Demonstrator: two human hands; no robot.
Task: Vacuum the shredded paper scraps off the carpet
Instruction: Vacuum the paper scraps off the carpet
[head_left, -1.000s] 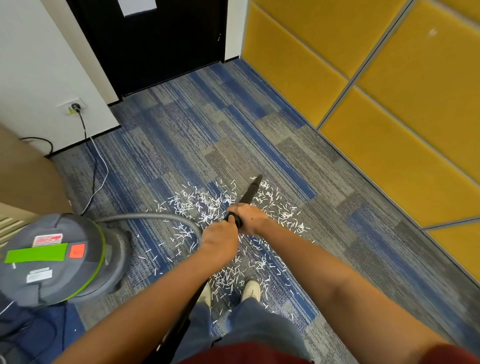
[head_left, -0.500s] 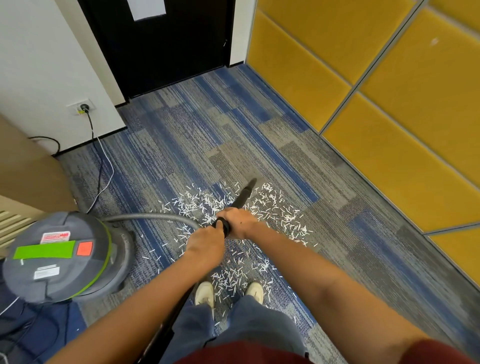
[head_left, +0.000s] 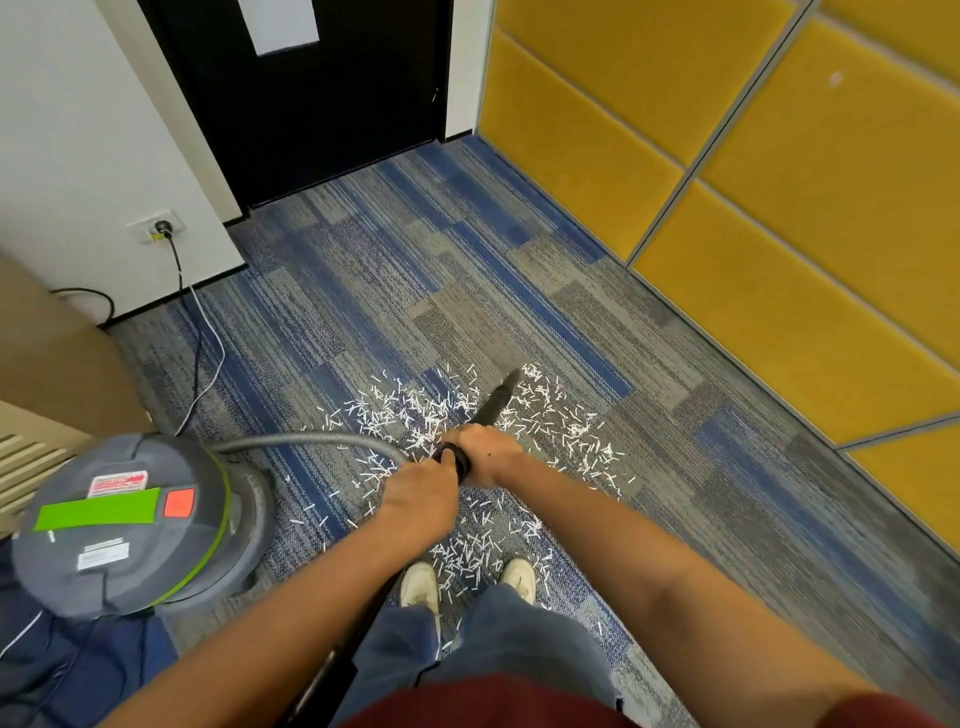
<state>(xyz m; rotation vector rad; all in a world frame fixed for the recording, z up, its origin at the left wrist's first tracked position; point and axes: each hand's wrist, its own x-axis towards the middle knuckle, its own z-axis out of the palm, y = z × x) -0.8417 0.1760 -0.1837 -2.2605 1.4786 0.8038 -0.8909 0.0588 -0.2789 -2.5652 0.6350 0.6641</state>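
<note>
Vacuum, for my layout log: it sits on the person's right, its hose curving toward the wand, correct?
No. The head view shows the vacuum on the person's left, not right; its hose does curve toward the wand.

White paper scraps (head_left: 415, 410) on blue-and-grey striped carpet (head_left: 395, 280); left of the scraps a grey vacuum (head_left: 130, 525) with green trim; right, yellow wall panels (head_left: 779, 218).

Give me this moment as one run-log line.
left hand: grips wand | right hand: grips wand ahead of left | nozzle: tip among paper scraps | paper scraps: many on carpet
</note>
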